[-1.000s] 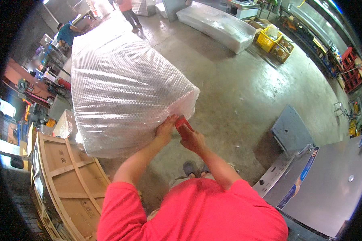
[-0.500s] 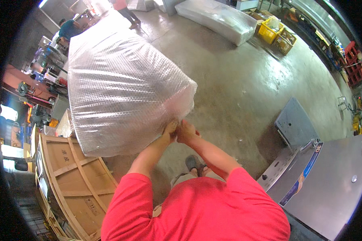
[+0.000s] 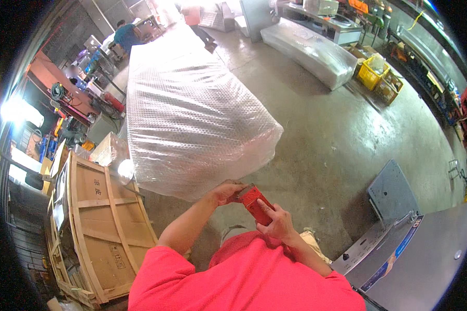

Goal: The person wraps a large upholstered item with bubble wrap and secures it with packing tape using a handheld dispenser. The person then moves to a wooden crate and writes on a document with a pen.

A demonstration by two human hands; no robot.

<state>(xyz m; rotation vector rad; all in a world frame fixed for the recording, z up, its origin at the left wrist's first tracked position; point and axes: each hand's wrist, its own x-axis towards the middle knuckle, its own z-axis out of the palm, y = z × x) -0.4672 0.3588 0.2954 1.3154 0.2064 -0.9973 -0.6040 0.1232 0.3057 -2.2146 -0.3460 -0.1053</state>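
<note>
Below the bubble-wrapped load (image 3: 192,119), our right hand (image 3: 278,222) grips a red tool (image 3: 256,203); our left hand (image 3: 224,193) pinches its front end.

The bare concrete floor (image 3: 327,150) carries everything. Just ahead of the hands stands a large bundle wrapped in bubble film (image 3: 192,114). To their left sits a wooden crate (image 3: 101,228); to their right lies a grey metal panel (image 3: 392,189). Far ahead right stand a second wrapped bundle (image 3: 308,49) and a yellow crate (image 3: 373,72).
</note>
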